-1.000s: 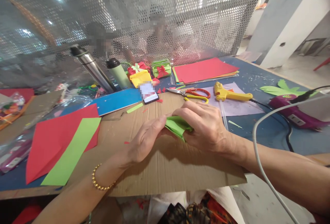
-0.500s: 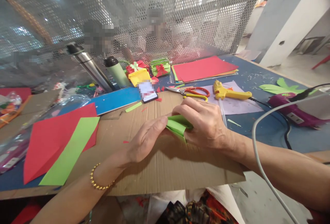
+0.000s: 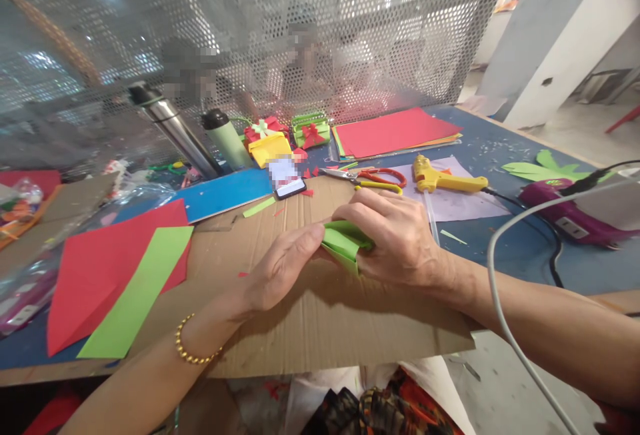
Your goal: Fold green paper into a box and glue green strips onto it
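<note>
A folded green paper piece [image 3: 344,243], shaped like a small pouch with its opening toward me, is held just above the cardboard sheet [image 3: 295,335]. My left hand [image 3: 285,265] grips its left side, thumb on top and the other fingers mostly hidden behind it. From the right, my right hand [image 3: 395,238] is closed on the paper with bent fingers, some of them tucked inside the fold. Beyond my right hand lie scissors [image 3: 381,176] with red and yellow handles. A yellow hot glue gun [image 3: 445,179] rests on a pale purple sheet [image 3: 465,207].
Red paper [image 3: 100,255] with a green strip [image 3: 143,295] lies at left. Behind are a phone [image 3: 289,178], small paper bags [image 3: 311,131], two bottles [image 3: 227,138] and stacked coloured paper [image 3: 400,131]. A white cable [image 3: 493,268] crosses over my right forearm, near a purple power socket [image 3: 565,215].
Both hands keep their hold on the green paper and have barely shifted. The rest of the table looks the same.
</note>
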`<action>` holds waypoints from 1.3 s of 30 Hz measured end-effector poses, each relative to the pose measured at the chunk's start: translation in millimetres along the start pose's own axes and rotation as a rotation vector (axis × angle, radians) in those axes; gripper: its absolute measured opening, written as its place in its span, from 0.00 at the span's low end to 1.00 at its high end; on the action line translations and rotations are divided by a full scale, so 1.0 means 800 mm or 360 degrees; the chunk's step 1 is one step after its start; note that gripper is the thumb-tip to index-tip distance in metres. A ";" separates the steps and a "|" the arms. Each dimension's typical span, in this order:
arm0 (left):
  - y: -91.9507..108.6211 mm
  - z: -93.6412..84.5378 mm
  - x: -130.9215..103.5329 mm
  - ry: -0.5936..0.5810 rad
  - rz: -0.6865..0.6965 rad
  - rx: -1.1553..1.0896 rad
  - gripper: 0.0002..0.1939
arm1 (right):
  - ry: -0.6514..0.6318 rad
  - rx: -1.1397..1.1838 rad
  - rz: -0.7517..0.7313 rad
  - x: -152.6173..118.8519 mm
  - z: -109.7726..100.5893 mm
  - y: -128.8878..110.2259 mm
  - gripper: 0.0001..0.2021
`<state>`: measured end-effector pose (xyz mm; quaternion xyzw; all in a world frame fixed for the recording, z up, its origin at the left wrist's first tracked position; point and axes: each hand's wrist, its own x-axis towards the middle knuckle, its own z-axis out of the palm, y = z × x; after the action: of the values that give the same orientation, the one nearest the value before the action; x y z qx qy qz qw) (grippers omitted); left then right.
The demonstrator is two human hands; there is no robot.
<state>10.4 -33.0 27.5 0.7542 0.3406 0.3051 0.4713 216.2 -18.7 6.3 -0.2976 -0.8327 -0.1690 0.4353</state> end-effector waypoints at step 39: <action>-0.010 0.012 -0.002 0.0037 -0.0092 -0.0318 0.26 | 0.0018 -0.0025 -0.0110 0.001 -0.005 -0.004 0.04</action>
<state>15.3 -37.0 16.5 0.6898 0.3354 0.3325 0.5487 216.3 -22.9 9.3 -0.2710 -0.8387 -0.1921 0.4316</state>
